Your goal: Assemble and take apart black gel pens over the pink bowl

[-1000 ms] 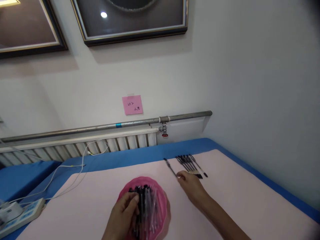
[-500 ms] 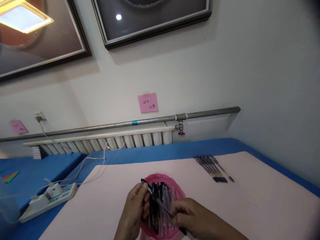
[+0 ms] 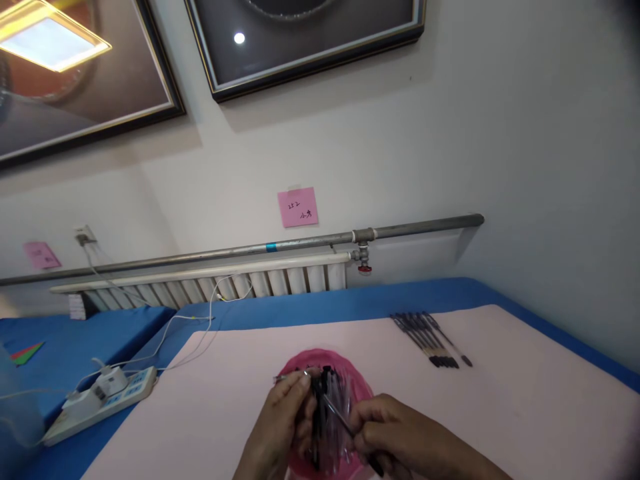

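My right hand (image 3: 383,430) is closed round a slim pen (image 3: 336,413). The pen slants up and left, and its dark end sticks out below my fingers. Close to the pen's upper end, my left hand (image 3: 287,413) pinches a small shiny piece (image 3: 280,378) that looks like the pen's cap; my fingers cover most of it. Both hands are over a pink round basket (image 3: 357,380). In it lies a bundle of black and clear pen parts (image 3: 333,433), partly hidden by my hands.
Several dark pens (image 3: 425,339) lie side by side on the pink sheet (image 3: 510,400) at right. A white power strip (image 3: 107,403) with plugged-in adapters and white cables stands at left on the blue cloth (image 3: 400,293). A radiator (image 3: 280,280) and pipe run along the wall behind.
The black clip end that pointed up from my left fingers no longer shows there; a shiny piece now lies sideways in them. The pen in my right hand has shifted slightly right and down.
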{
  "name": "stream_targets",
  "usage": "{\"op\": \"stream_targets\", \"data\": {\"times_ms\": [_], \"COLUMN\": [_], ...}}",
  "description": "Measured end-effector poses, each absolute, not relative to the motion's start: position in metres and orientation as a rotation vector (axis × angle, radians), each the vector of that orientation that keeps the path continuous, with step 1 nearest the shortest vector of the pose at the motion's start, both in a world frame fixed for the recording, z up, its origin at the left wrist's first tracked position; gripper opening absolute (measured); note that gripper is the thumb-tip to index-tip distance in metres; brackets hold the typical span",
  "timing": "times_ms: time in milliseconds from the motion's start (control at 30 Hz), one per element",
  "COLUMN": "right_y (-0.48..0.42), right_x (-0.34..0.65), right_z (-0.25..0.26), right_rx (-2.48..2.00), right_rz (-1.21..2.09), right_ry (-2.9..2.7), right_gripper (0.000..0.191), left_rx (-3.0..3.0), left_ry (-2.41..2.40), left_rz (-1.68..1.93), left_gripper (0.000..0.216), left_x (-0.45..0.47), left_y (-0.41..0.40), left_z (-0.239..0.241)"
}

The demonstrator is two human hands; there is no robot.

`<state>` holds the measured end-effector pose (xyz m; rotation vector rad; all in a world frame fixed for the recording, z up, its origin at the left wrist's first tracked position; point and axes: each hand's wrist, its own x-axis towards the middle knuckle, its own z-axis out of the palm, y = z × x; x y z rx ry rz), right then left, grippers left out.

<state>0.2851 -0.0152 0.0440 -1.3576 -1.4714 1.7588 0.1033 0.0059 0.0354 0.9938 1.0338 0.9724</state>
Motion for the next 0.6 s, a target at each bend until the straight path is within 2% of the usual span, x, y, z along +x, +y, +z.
{"op": "stream_targets", "data": {"times_ms": [167, 433, 500, 600], "right_y": [-0.018, -0.017, -0.019, -0.020], "right_x": [0.284, 0.280, 0.277, 0.272], "right_z": [0.047, 0.045, 0.045, 0.043], "right_rx": [-1.286, -1.296, -1.206, -1.045], "right_rz": [1.795, 1.666, 1.742, 1.899], "right_ry": [-1.459, -1.514, -1.463, -1.340], "right_gripper": [0.004, 0.014, 0.010, 0.023], "left_rx": [0.786, 0.684, 0.657, 0.649], "left_ry": [0.828, 0.840, 0.805, 0.780], "left_rz": [1.054, 1.141, 1.162, 1.160], "left_gripper": [0.040, 0.042, 0.042, 0.042], "left_x": [0.113, 0.114, 0.113, 0.113], "left_y": [0.004, 0.007, 0.006, 0.005], "left_z": [0.033, 0.029, 0.032, 0.035]}}
